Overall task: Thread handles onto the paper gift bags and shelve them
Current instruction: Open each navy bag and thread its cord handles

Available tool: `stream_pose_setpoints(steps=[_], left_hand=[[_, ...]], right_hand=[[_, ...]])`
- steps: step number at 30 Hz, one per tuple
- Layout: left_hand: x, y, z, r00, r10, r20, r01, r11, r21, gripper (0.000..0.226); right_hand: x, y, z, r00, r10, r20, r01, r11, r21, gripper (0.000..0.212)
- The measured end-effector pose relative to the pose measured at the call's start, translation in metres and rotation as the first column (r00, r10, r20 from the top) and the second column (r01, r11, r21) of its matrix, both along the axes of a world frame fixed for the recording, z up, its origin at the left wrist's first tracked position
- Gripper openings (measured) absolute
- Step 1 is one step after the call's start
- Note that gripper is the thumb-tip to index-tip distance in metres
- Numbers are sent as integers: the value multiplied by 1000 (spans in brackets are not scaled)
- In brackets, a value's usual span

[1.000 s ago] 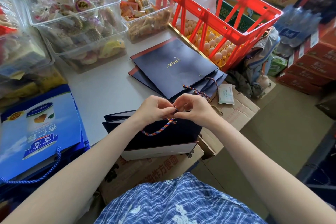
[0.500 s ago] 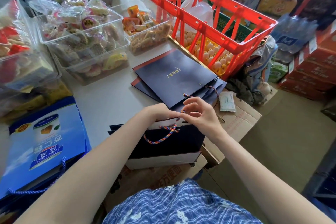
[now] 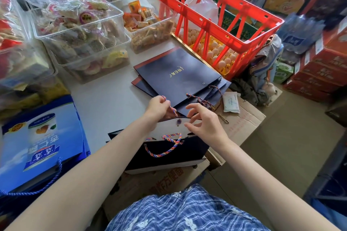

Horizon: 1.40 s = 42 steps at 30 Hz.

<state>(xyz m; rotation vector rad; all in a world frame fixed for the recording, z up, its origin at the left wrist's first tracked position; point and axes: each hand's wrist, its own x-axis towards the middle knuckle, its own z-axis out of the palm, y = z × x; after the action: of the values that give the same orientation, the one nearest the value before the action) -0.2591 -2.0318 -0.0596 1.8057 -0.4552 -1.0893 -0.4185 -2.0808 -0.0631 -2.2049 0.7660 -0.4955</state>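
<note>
The navy gift bag [image 3: 169,154] being worked on stands open at the near edge of the table [image 3: 105,99], just in front of the person, partly over a cardboard box [image 3: 242,125]; a multicoloured cord handle [image 3: 163,148] loops across its near face; the left hand [image 3: 157,108] hovers over the bag's far rim, its grip narrow, pinching the end of a second cord [image 3: 171,108]; the right hand [image 3: 204,122] sits at the rim beside it, fingers spread and loosely bent, holding nothing; a stack of flat navy bags [image 3: 174,77] lies just beyond, loose cords [image 3: 201,99] on its near right corner; a red crate [image 3: 221,22] stands far right, clear snack tubs [image 3: 78,30] far left.
</note>
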Motion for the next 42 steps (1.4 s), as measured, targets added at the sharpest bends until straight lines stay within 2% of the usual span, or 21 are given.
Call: stream_pose_setpoints(steps=[2, 6, 9, 12, 14, 15, 16, 18, 20, 22, 24, 26, 28, 30, 31, 33, 35, 38, 39, 41, 42], left_hand=[[5, 2, 3, 992, 99, -79, -102, 994, -36, 17], [3, 5, 1, 975, 176, -135, -184, 982, -48, 21], [3, 4, -1, 963, 240, -127, -250, 966, -69, 23], [5, 8, 0, 969, 239, -68, -245, 966, -89, 25], [6, 13, 3, 990, 124, 72, -116, 987, -114, 21], [10, 16, 4, 976, 46, 214, -25, 995, -100, 17], [14, 20, 6, 925, -27, 379, 55, 997, -63, 14], [24, 34, 11, 760, -107, 641, 102, 994, 44, 17], [31, 53, 19, 684, -213, 698, 180, 976, 121, 18], [31, 72, 22, 663, -443, 604, 382, 894, 236, 23], [30, 86, 17, 603, -629, 490, 532, 775, 341, 25], [29, 93, 10, 575, -700, 424, 601, 713, 362, 26], [26, 93, 6, 603, -716, 352, 637, 698, 328, 30], [23, 89, 10, 662, -713, 233, 648, 700, 299, 35], [20, 86, 13, 711, -691, 128, 648, 715, 263, 40], [14, 77, 16, 773, -630, -77, 631, 749, 202, 51], [8, 69, 19, 772, -623, -130, 636, 753, 170, 52], [8, 63, 18, 750, -619, -231, 624, 779, -63, 30], [14, 64, 17, 724, -610, -322, 599, 788, -143, 34], [28, 70, 13, 616, -605, -505, 554, 788, -269, 49], [33, 73, 12, 584, -607, -539, 549, 784, -289, 54]], right_hand=[[-1, -1, 1, 999, -12, -48, 10, 999, -37, 43], [3, -2, 3, 987, -4, -158, -6, 998, -62, 45], [4, -2, 2, 977, 16, -214, -27, 998, -48, 40], [6, -1, 4, 982, 18, -188, -24, 999, -30, 36], [7, 1, 5, 983, 12, -185, -23, 998, -57, 30], [7, 2, 4, 984, 3, -178, -17, 997, -81, 26], [6, 4, 3, 987, -6, -159, -10, 995, -102, 21], [5, 6, -1, 991, -7, -132, -9, 993, -122, 9], [5, 7, -1, 977, 34, -211, -63, 989, -135, 10], [8, 8, 4, 927, 121, -356, -157, 985, -76, 27], [16, 7, 9, 856, 194, -479, -232, 973, -20, 43], [24, 10, 15, 833, 230, -503, -228, 971, 66, 35], [29, 14, 25, 924, 279, -260, -166, 908, 384, 7], [26, 14, 36, 963, 270, 26, -226, 745, 627, 7], [21, 11, 40, 956, 281, 79, -264, 718, 644, 4], [12, 3, 47, 938, 338, 74, -307, 715, 628, 18], [4, -2, 53, 911, 412, 1, -329, 725, 605, 38], [-1, -5, 57, 893, 443, -77, -315, 738, 597, 55], [-2, -6, 57, 896, 436, -84, -307, 746, 590, 54], [-2, -7, 56, 901, 420, -106, -286, 762, 581, 53], [-3, -6, 58, 900, 418, -120, -275, 761, 588, 52]])
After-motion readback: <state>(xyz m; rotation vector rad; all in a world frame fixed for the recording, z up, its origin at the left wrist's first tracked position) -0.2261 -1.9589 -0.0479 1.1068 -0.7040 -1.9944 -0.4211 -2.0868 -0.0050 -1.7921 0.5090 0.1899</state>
